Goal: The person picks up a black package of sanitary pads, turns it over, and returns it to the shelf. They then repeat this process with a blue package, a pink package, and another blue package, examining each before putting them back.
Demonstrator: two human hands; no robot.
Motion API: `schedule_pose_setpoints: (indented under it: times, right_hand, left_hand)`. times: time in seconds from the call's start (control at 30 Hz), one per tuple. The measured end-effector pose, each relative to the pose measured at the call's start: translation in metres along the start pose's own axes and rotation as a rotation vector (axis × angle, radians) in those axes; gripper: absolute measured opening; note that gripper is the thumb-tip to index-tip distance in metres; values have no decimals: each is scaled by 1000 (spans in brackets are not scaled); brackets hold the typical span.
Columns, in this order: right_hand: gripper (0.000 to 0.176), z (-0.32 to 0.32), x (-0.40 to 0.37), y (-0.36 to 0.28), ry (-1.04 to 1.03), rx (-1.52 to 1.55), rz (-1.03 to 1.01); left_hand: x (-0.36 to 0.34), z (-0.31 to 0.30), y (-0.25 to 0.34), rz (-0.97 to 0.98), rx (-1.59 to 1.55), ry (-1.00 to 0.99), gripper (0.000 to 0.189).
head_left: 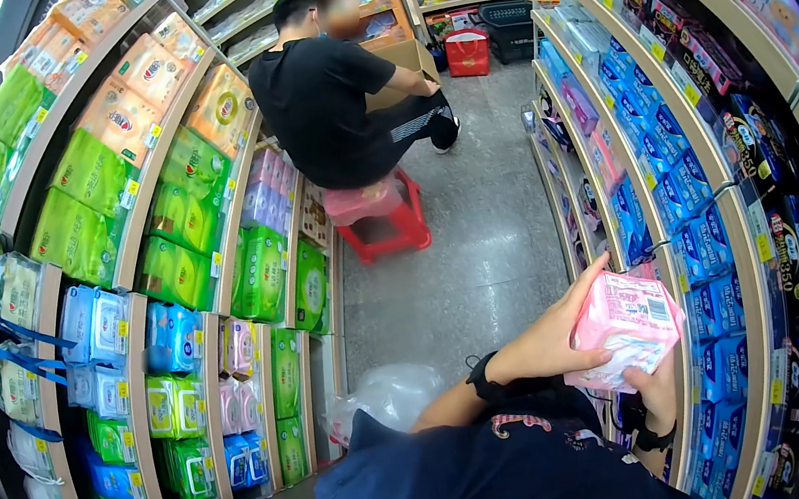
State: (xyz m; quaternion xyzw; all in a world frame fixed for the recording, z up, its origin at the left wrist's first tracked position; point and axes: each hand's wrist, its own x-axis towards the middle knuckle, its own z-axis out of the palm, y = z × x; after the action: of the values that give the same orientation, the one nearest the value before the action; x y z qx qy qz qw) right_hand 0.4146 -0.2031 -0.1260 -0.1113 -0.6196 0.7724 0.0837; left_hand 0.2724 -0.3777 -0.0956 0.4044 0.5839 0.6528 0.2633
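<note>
A pink and white pack [622, 326] with a printed barcode is held in front of the right-hand shelves, tilted. My left hand [548, 339] grips its left side, fingers reaching behind it and thumb across the near face. Lower down, my right hand [655, 397] holds the bottom edge, its thumb against the pack. Both wrists wear dark bands. Closest to the hands are blue packs [715, 309] lined up on the right shelf. What is inside the pink pack cannot be made out.
A person [324, 98] in black sits on a red stool [381, 222] up the aisle, beside a cardboard box [409, 56]. Green tissue packs [179, 223] fill the left shelves. A clear plastic bag [393, 392] lies on the floor to my left. A red bag [468, 53] stands at the far end.
</note>
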Motion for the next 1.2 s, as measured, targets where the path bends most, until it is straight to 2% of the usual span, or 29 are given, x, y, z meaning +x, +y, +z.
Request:
schedule_pose_setpoints:
  times: [0.07, 0.13, 0.23, 0.4, 0.53, 0.6, 0.63, 0.7, 0.73, 0.8, 0.83, 0.9, 0.93, 1.0, 1.03, 1.07, 1.1, 1.13, 1.2]
  right_hand:
    - [80, 4, 2, 2, 33, 52, -3]
    - [80, 8, 3, 3, 86, -33, -62]
    - [80, 5, 5, 7, 86, -57, -48]
    - [81, 1, 6, 10, 89, -52, -65]
    - [83, -14, -1, 17, -5, -33, -45]
    - [85, -30, -8, 28, -48, -30, -43]
    - [88, -36, -11, 30, -70, -44, -38]
    - [95, -41, -16, 36, -64, 37, -21]
    - [95, -40, -16, 32, -62, 36, -23]
    - [96, -25, -12, 5, -90, 51, 92]
    - [101, 4, -2, -21, -2, 89, 25]
    - [103, 14, 1, -29, 17, 88, -15]
    - [104, 17, 2, -32, 36, 87, -55]
    - [107, 21, 4, -35, 76, 84, -138]
    - [109, 23, 5, -36, 96, 83, -179]
    - [109, 25, 7, -34, 97, 82, -179]
    - [111, 27, 10, -31, 111, 21, -271]
    - [114, 29, 12, -29, 124, -41, -361]
    - [116, 30, 11, -30, 87, -30, -321]
  left_hand:
    - [-2, 4, 2, -49, 20, -6, 109]
    - [-3, 6, 1, -96, 43, -8, 110]
    - [-2, 6, -3, -125, 66, -9, 109]
    - [0, 8, -12, -49, 57, 6, 111]
    - [0, 5, -8, 28, 57, 9, 112]
    - [0, 2, -11, 316, 287, 0, 115]
    - [2, 0, -16, 317, 286, 0, 115]
    - [10, -5, -23, 654, 458, 9, 122]
    - [9, -6, -19, 655, 457, 7, 122]
    - [4, -7, -4, 581, 673, -76, 130]
    - [3, -6, -1, 581, 673, -76, 130]
    - [-1, -4, 3, 486, 455, -73, 134]
    - [-2, -4, 6, 485, 456, -71, 134]
    - [-5, -3, 11, 323, 348, -37, 132]
    - [-7, -1, 10, 323, 348, -38, 132]
    - [-9, 1, 9, 178, 229, -65, 129]
    - [-11, 3, 8, 32, 109, -92, 127]
    - [-11, 5, 8, 32, 108, -92, 127]
    - [-10, 8, 6, 8, -14, -26, 120]
